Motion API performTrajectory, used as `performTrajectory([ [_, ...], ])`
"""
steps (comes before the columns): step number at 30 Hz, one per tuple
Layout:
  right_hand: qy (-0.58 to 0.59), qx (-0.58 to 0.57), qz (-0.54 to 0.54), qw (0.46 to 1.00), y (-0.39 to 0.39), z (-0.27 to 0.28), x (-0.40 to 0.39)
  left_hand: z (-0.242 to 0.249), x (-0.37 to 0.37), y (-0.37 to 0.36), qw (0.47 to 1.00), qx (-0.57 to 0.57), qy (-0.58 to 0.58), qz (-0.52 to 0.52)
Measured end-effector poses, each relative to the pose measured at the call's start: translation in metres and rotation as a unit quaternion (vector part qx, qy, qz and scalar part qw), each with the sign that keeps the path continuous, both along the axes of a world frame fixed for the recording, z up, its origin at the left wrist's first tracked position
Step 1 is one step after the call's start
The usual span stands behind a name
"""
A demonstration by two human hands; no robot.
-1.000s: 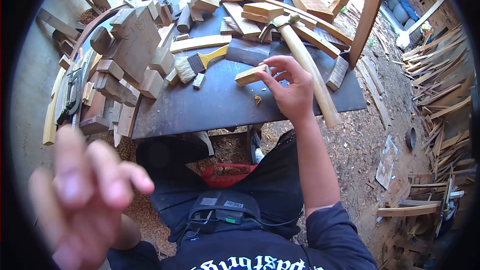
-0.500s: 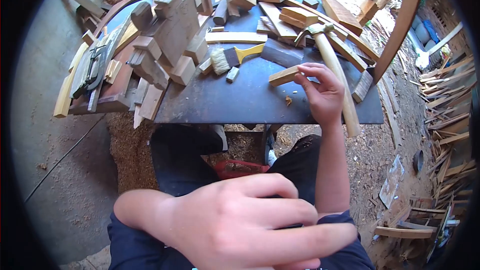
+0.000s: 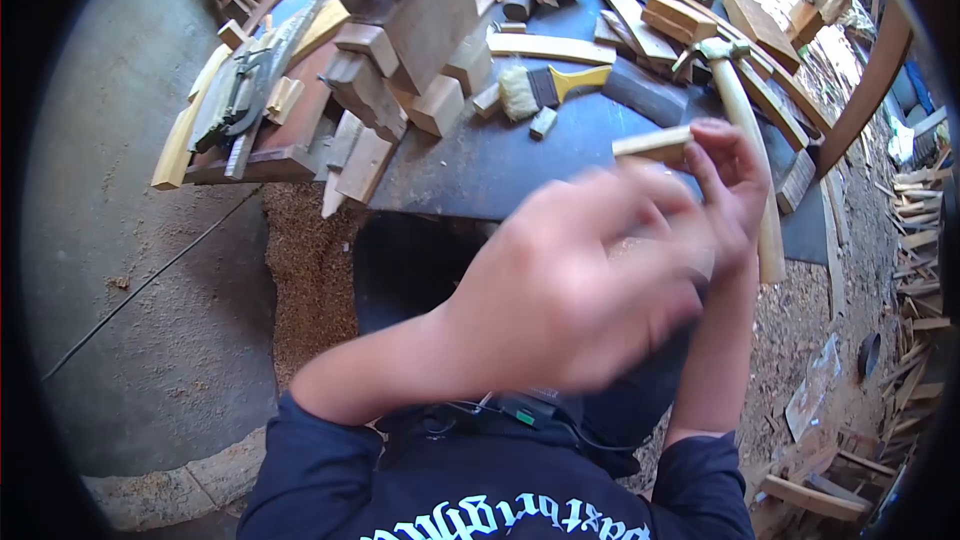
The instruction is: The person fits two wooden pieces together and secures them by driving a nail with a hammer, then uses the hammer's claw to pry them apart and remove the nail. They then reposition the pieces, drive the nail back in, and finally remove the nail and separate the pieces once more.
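Note:
My right hand (image 3: 737,183) pinches a short wooden block (image 3: 652,146) by its right end, over the right part of the dark table. In front of it my left hand (image 3: 585,270) is smeared by motion, its fingers reaching toward the right hand and overlapping it in this view. A hammer (image 3: 745,105) with a pale wooden handle lies just beyond and right of my right hand, its handle jutting over the table's front edge. Left of the block are a dark wooden block (image 3: 645,93), a paintbrush (image 3: 545,88) with a yellow handle, and a small wood offcut (image 3: 543,124).
Several wood blocks and strips (image 3: 690,15) pile up at the back of the table (image 3: 450,175). A wooden assembly (image 3: 430,30) and a clamp (image 3: 240,100) stand at left. A curved wooden piece (image 3: 865,90) rises at right. Sawdust (image 3: 310,280) and scrap wood (image 3: 920,270) cover the floor.
My left hand has moved up and forward to my right hand. The block is now raised off the table in my right hand. The view has shifted, so the table appears further right.

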State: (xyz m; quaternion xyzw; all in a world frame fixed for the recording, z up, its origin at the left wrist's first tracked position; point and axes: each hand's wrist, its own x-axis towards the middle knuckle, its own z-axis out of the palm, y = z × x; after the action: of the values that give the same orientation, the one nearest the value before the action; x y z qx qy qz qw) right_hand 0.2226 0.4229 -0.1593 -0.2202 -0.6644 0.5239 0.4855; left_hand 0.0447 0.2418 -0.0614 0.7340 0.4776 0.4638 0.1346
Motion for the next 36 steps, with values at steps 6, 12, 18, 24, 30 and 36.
performTrajectory([
  [6,-0.020,0.021,0.038,0.999,0.007,-0.010,0.015,-0.083,-0.020,0.028,0.988,-0.111,-0.038,0.099],
  [12,-0.021,0.018,0.083,0.996,0.004,-0.011,0.018,-0.078,-0.020,0.019,0.979,-0.136,-0.132,0.072],
  [18,-0.067,-0.001,0.127,0.990,0.001,-0.008,0.018,-0.083,-0.035,0.014,0.969,-0.156,-0.167,0.091],
  [24,-0.087,0.032,0.146,0.985,-0.004,0.001,0.008,-0.086,-0.045,0.001,0.985,-0.061,-0.092,0.132],
  [30,-0.075,0.044,0.102,0.991,-0.007,0.003,0.005,-0.074,-0.109,-0.069,0.970,-0.069,-0.076,0.219],
  [36,-0.086,0.064,0.088,0.990,-0.006,0.001,0.004,-0.069,-0.182,-0.124,0.849,-0.122,-0.242,0.453],
])
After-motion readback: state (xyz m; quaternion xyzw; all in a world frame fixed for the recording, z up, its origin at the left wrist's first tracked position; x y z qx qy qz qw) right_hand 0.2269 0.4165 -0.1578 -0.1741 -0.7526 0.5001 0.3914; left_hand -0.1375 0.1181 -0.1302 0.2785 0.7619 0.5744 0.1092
